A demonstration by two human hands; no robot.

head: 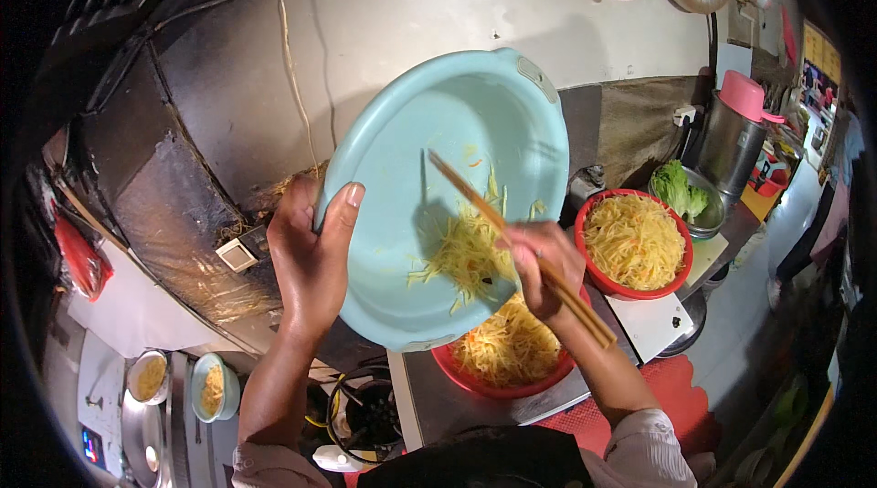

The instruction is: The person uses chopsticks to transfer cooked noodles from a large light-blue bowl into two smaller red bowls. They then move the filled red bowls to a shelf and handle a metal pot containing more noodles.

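Observation:
My left hand point(312, 258) grips the left rim of a light blue plastic basin point(397, 138), thumb inside and fingers behind. The basin is tilted, its inside facing me. Shredded pale vegetable point(466, 248) with a few orange shreds lies in its lower part. My right hand point(545, 265) is closed around a pair of wooden chopsticks point(473, 197), in front of the basin's lower right side; their far ends point up and left over its inside. Partly hidden under the basin is a red bowl point(473, 385) on the metal counter, holding more shreds point(510, 347).
A second red bowl point(634, 293) heaped with shreds stands to the right, by leafy lettuce point(675, 190) in a metal bowl. Behind it rises a steel pot point(730, 142) with a pink scoop point(743, 97). Small bowls sit lower left. A person stands far right.

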